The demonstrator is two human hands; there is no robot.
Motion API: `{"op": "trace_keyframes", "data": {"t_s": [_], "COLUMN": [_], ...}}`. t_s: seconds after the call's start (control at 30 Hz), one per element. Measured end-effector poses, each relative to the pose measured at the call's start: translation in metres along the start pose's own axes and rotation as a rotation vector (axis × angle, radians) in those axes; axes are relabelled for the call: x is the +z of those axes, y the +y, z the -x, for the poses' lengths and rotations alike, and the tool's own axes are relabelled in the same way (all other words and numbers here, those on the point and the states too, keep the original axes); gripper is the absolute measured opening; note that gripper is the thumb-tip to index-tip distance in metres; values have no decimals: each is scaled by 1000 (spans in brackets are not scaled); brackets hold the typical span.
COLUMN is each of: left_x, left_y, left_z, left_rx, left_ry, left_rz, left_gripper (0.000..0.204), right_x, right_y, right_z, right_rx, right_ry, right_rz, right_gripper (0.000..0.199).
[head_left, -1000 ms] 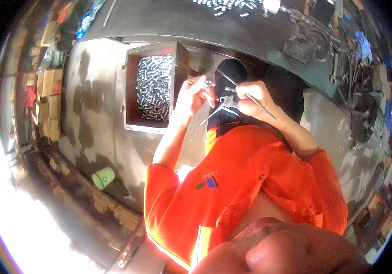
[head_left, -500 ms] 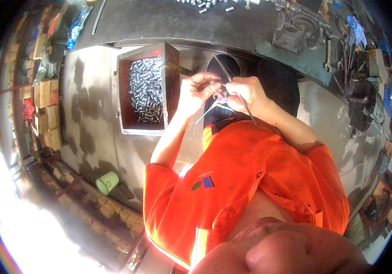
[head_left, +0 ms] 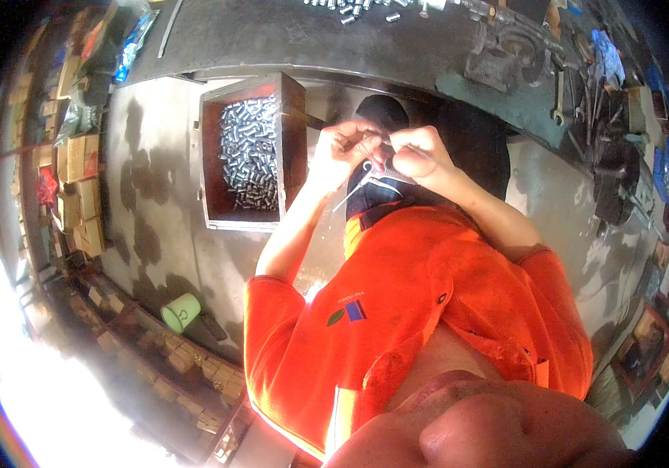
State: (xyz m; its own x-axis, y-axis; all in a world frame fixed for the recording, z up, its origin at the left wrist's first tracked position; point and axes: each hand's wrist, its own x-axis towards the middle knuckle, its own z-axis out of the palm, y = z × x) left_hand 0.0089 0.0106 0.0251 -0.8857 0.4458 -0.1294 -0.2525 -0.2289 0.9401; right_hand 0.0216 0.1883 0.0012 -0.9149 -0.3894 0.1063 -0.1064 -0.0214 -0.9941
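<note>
Tool of silvery metal with slender prongs (head_left: pixel 369 178), seen just on the body side of the fingertips, between the hands and above the dark trousers (head_left: pixel 366 201). Fingers of the left hand (head_left: pixel 342 156) draw in toward the thumb, and those of the right hand (head_left: pixel 420 154) curl inward; whether either grip closes fully or on a small piece cannot be told. Both forearms, bent at the elbow, converge from short orange sleeves. Left of the left hand stands an open, red-walled rectangular box (head_left: pixel 214 164) of small silvery metal cylinders (head_left: pixel 250 148).
</note>
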Motion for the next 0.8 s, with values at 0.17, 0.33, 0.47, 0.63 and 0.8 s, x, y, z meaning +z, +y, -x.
{"op": "trace_keyframes", "data": {"t_s": [0.17,0.33,0.47,0.63,0.8], "left_x": [-20,-32,-35,-38,-42], "left_y": [-1,-2,-13,-15,-16], "left_z": [-3,-5,-7,-9,-5], "left_rx": [118,390,399,492,519], "left_ry": [79,410,405,403,407], "left_rz": [-101,-982,-1061,-1095,-1126], "left_gripper": [17,18,19,18,17], "right_x": [-15,-25,-14,-11,-6], "right_y": [-8,-50,-60,-62,-65], "right_z": [3,16,20,19,18], "right_rx": [84,-70,-148,-156,-90], "right_ry": [-9,-42,-97,-97,-130], "right_rz": [-60,102,106,125,109], "right_gripper": [25,19,21,20,20]}}
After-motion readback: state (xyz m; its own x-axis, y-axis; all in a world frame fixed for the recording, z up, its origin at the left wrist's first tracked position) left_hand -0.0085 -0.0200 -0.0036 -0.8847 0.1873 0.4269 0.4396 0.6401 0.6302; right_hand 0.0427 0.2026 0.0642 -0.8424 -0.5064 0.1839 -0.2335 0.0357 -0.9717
